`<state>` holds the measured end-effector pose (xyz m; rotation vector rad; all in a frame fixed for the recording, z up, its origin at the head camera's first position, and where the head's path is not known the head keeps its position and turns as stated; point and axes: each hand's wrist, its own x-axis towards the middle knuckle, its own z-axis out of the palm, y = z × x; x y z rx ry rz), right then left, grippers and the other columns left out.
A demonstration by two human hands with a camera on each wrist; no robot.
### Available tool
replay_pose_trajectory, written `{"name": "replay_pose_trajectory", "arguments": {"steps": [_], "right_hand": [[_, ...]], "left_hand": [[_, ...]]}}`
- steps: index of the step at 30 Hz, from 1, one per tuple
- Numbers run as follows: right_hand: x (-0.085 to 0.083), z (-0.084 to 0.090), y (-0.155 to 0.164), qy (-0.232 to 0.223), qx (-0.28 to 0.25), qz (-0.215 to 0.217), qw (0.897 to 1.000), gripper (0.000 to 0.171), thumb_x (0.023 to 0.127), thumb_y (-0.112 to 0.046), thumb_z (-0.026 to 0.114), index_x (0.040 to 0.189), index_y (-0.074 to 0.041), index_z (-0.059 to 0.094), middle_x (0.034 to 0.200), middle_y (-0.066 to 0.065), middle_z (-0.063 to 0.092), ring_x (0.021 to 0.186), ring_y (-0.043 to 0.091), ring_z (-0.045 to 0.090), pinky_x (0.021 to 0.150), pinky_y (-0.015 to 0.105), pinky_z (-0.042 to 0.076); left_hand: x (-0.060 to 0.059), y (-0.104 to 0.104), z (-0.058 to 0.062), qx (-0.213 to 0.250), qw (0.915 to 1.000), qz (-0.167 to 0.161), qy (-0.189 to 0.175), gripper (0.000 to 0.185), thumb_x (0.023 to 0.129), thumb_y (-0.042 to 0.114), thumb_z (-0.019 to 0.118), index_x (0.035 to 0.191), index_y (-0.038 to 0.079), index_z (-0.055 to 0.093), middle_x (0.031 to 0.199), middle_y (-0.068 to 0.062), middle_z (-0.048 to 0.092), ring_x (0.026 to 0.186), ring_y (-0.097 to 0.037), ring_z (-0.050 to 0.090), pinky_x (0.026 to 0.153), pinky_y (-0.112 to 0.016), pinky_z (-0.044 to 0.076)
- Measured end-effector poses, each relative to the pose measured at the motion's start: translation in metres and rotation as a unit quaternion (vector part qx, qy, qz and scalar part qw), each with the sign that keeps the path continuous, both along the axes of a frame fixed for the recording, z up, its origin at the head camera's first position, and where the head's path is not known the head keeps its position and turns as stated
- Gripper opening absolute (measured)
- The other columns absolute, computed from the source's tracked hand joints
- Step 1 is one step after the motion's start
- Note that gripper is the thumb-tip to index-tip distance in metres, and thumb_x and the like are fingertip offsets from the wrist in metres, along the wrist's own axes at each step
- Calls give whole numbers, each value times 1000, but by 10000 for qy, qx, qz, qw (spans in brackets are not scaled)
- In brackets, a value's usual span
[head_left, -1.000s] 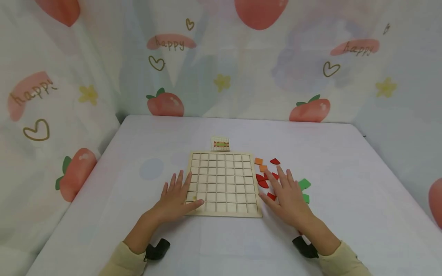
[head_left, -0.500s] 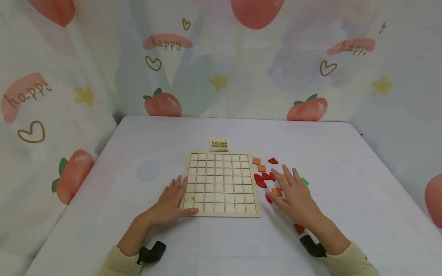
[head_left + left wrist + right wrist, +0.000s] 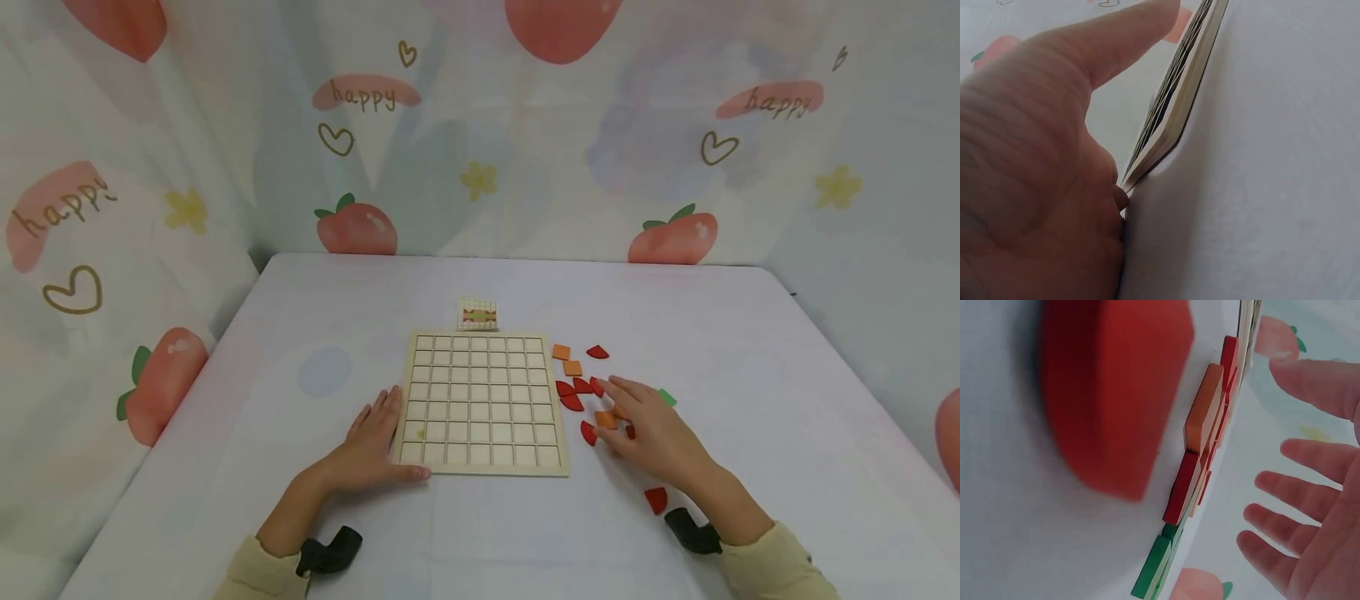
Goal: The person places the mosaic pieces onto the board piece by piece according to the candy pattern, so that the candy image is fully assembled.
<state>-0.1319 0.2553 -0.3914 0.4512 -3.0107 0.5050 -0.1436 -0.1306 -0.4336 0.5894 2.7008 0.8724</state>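
Observation:
A pale wooden grid board (image 3: 483, 404) lies flat in the middle of the table, its cells bare. My left hand (image 3: 373, 443) rests flat beside the board's near-left corner, thumb along the front edge; the left wrist view shows that thumb (image 3: 1119, 47) beside the board's edge (image 3: 1179, 94). My right hand (image 3: 641, 421) hovers, fingers spread and relaxed, over loose tiles to the right of the board. Beside its fingertips lies an orange tile (image 3: 604, 419) and a red tile (image 3: 588, 433). In the right wrist view the fingers (image 3: 1297, 487) hold nothing.
More tiles lie right of the board: two orange squares (image 3: 566, 359), red quarter-rounds (image 3: 572, 397), a far red one (image 3: 597, 352), a green one (image 3: 666, 397), a red one (image 3: 656, 498) by my wrist. A small pattern card (image 3: 477, 314) sits behind the board. Fabric walls surround the table.
My left hand slid off the board to its near-left corner. My right hand drew back and rightward across the tiles, uncovering an orange tile and a red one near the wrist.

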Motion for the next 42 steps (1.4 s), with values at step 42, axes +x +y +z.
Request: {"name": "replay_pose_trajectory", "arguments": {"steps": [42], "right_hand": [[-27,3,10,-602,226,1761,9823,26,77,-3,72,103,-6,67,93,-2,64,80,15,58,70,28,51]], "left_hand": [[-4,1,-12,-230,9988,-171,405,122,68,68,64,145,-2,0,152,-13,-1,138,-22,-4,108,-42,5]]}}
